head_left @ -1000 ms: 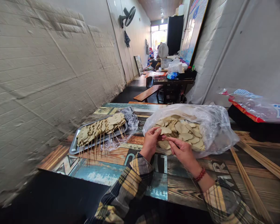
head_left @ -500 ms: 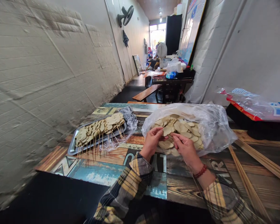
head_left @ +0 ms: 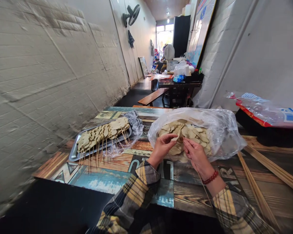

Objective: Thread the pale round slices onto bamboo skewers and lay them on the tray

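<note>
Pinching a thin skewer [head_left: 204,188] between thumb and fingertips, the right hand [head_left: 185,140] is nearly closed, the stick trailing below the palm toward the sleeve. The left hand [head_left: 176,139] is partly closed, thumb and fingers brought together at a slice [head_left: 179,137]; whether it grips firmly, I cannot tell. Both hands are at the mouth of a clear bag [head_left: 226,130] full of pale slices [head_left: 197,135]. A red bracelet [head_left: 211,178] circles the right wrist. Big letters are printed on the table [head_left: 100,182]: a Z or sideways N at left, a T near the middle and an R toward the right. Left of the bag, a metal tray [head_left: 73,156] bears skewered slices. Loose skewers [head_left: 255,183] lie at right, near a red-edged pack [head_left: 263,109] whose blue print is too small to read.
</note>
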A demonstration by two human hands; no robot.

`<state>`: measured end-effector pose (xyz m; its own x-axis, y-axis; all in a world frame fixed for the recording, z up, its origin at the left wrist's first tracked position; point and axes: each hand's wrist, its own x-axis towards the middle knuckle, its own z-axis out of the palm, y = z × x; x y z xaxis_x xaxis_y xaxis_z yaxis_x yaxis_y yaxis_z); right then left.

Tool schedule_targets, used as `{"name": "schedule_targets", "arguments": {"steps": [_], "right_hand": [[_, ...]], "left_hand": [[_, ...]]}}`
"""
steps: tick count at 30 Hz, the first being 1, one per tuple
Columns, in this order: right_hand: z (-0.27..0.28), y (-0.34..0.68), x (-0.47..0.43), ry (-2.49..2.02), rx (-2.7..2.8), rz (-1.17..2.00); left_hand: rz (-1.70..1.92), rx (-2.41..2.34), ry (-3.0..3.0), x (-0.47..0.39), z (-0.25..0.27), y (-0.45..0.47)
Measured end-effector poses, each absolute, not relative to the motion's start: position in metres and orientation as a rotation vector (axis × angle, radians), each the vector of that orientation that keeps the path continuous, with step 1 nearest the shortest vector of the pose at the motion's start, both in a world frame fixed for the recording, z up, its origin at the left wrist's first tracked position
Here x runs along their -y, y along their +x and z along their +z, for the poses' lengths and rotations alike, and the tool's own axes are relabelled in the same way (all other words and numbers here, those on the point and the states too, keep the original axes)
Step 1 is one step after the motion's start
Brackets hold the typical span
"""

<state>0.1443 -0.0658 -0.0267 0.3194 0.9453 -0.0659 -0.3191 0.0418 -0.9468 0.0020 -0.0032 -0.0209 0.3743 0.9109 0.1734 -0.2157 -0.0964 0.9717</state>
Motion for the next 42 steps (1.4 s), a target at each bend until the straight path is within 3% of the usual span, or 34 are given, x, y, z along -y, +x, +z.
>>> {"name": "schedule_targets", "arguments": {"steps": [21, 31, 42], "right_hand": [[-0.030, 0.148, 0.064, -1.190, 0.845, 1.060], [-0.022, 0.156, 0.067, -1.089, 0.820, 1.105], [-0.019, 0.150, 0.068, -1.118, 0.894, 1.130]], "left_hand": [[1.121, -0.717, 1.695, 0.004, -0.018, 0.004], [1.031, -0.699, 1.247, 0.009, -0.009, 0.003], [1.112, -0.753, 1.622, 0.011, -0.012, 0.006]]}}
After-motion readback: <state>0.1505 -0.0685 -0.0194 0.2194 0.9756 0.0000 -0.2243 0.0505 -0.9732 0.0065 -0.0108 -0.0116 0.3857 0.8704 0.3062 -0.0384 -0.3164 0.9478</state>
